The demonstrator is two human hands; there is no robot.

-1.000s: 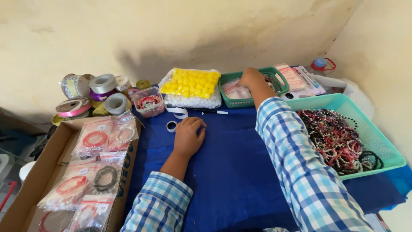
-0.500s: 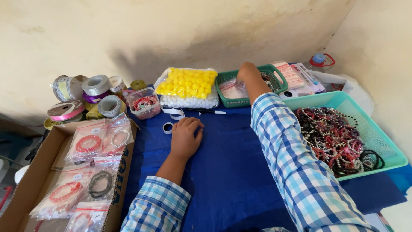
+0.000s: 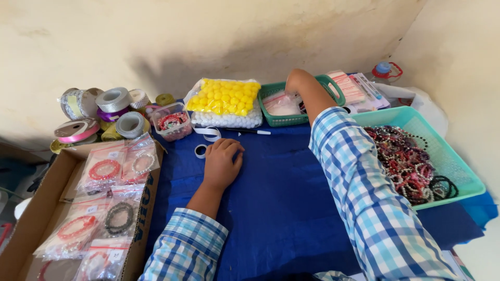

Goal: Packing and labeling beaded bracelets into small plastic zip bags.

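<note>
The person is reaching their right hand (image 3: 296,82) down into a small green basket (image 3: 333,87) at the back of the table, the woven plastic kind with handles, sitting with its long side running left to right along the wall. The hand is curled over a clear plastic bag (image 3: 281,104) lying flat inside, but the fingers are tucked out of sight, so I can't tell if they're pinching anything. Their left hand (image 3: 222,164) is resting palm-down on the blue cloth (image 3: 281,192), fingers loosely bent and close together, gripping nothing, with a little white ribbon loop (image 3: 201,151) just beside the fingertips. Next to the basket there's a puffy bag of yellow and white pom-poms (image 3: 224,102), all bumpy and soft-looking. Off to the person's right sits a bigger teal basket (image 3: 458,171) heaped with glossy beaded bracelets (image 3: 411,161). On the left, shiny ribbon spools (image 3: 112,101) are piling up by the wall, and a cardboard box (image 3: 31,224) is holding bracelets sealed in small clear packets (image 3: 104,169).
</note>
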